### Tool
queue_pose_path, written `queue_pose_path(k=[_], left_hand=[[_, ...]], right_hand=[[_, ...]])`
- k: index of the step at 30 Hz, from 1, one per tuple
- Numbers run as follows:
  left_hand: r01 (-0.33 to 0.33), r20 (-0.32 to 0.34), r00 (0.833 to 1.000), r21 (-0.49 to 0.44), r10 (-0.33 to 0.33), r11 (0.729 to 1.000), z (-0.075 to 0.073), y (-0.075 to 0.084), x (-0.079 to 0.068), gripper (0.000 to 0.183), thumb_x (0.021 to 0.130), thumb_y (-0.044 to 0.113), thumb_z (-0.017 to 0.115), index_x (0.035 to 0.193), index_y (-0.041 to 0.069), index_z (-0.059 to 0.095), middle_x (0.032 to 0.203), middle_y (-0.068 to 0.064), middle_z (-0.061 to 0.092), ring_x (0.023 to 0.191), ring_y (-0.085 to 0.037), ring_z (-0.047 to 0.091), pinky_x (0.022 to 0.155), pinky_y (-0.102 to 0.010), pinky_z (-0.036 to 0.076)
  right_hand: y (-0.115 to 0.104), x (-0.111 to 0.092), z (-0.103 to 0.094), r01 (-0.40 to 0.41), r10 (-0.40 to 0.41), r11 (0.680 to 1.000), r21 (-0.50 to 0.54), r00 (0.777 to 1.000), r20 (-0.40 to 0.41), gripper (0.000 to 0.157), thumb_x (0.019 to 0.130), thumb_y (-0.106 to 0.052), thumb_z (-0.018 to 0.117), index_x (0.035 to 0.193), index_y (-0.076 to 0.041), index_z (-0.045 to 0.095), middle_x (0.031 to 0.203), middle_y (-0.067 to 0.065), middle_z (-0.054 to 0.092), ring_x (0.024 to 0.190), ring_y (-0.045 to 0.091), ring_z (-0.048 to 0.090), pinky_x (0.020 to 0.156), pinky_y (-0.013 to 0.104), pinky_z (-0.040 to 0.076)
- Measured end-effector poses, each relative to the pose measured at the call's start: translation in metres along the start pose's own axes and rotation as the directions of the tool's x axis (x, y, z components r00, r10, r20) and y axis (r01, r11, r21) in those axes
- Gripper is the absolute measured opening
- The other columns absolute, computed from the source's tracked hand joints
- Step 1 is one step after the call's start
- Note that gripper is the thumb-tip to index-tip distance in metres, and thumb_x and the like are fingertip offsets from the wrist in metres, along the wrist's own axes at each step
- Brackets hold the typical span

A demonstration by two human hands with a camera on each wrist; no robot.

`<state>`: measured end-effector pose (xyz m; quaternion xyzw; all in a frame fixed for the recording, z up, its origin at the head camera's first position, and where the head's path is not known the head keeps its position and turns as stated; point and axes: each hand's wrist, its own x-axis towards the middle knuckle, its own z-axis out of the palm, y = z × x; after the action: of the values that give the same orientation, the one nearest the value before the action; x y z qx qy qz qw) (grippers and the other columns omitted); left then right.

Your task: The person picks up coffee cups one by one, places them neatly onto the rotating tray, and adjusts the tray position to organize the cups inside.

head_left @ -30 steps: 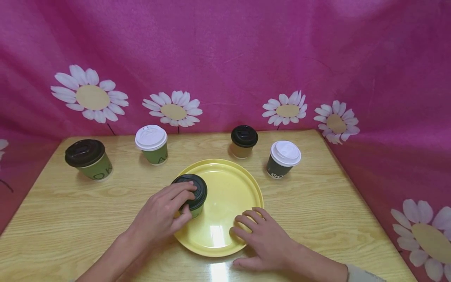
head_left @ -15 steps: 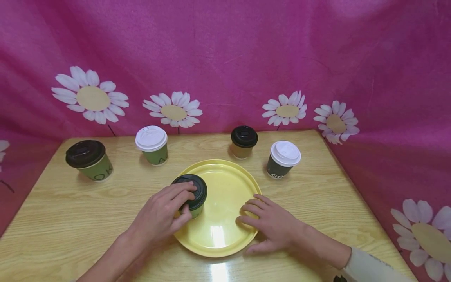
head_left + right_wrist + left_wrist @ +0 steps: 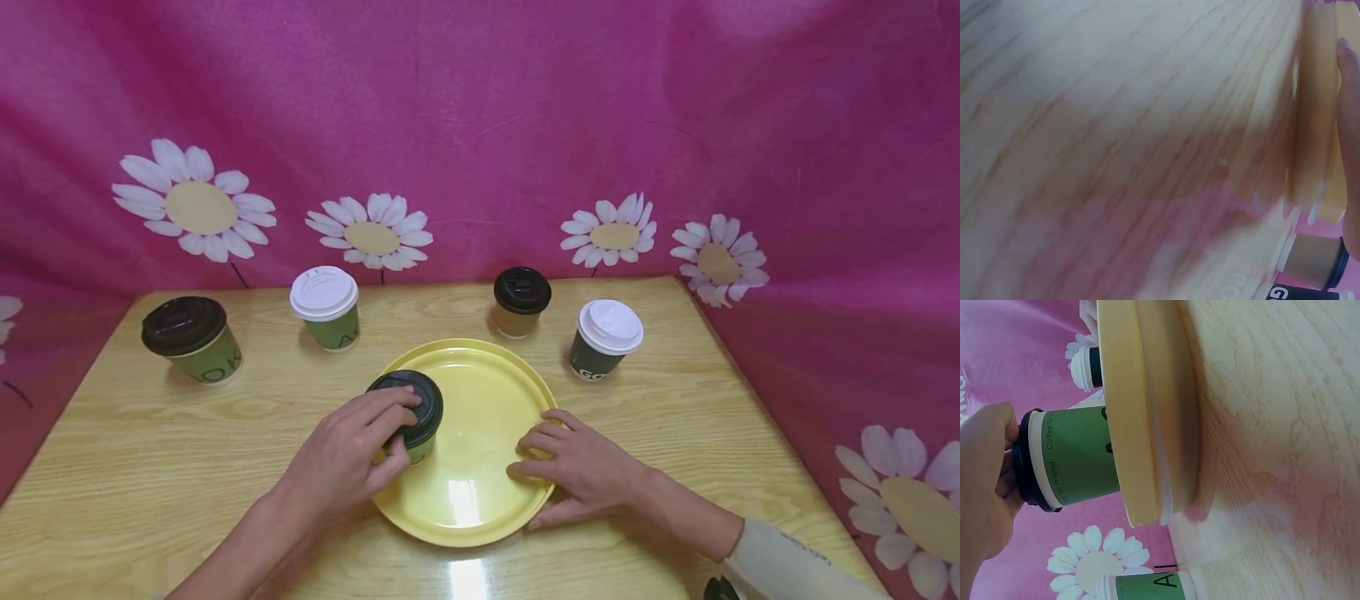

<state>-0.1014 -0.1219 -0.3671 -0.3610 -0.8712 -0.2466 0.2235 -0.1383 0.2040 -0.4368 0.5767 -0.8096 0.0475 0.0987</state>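
Observation:
A round yellow tray (image 3: 480, 492) with a raised rim lies on the wooden table. Near its left side stands an upright green paper cup (image 3: 422, 451) with a black lid. My left hand (image 3: 348, 450) grips this cup by the lid from above, and in the left wrist view the green cup (image 3: 1079, 453) shows its printed side. At the tray's right edge, my right hand (image 3: 581, 467) holds the rim, fingers bent over it and thumb outside. Part of that thumb (image 3: 1349, 94) lies along the tray's side (image 3: 1316, 125) in the right wrist view.
Behind the tray stand a green cup with a black lid (image 3: 210, 358), a green cup with a white lid (image 3: 330, 329), a small brown cup with a black lid (image 3: 516, 321) and a dark cup with a white lid (image 3: 596, 358). A pink flowered cloth (image 3: 480, 125) encloses the table.
My right hand has shifted right and slightly away from me, its thumb coming up to the tray's outer edge. My left hand, the gripped cup and the tray show no clear movement.

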Motion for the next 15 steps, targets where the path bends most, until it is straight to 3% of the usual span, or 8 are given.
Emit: queue_pose_path(k=[15], left_hand=[[-0.01, 0.017, 1.0, 0.027, 0.009, 1.0, 0.0021, -0.0009, 0.0007, 0.022, 0.076, 0.012, 0.049, 0.093, 0.008, 0.062, 0.112, -0.003, 0.059, 0.112, -0.017, 0.051, 0.096, -0.035, 0.04]], right_hand=[[-0.003, -0.0013, 0.0034, -0.031, 0.031, 0.998, 0.058, 0.999, -0.006, 0.061, 0.074, -0.071, 0.051, 0.113, -0.026, 0.061, 0.109, -0.002, 0.053, 0.104, 0.016, 0.046, 0.099, 0.043, 0.024]])
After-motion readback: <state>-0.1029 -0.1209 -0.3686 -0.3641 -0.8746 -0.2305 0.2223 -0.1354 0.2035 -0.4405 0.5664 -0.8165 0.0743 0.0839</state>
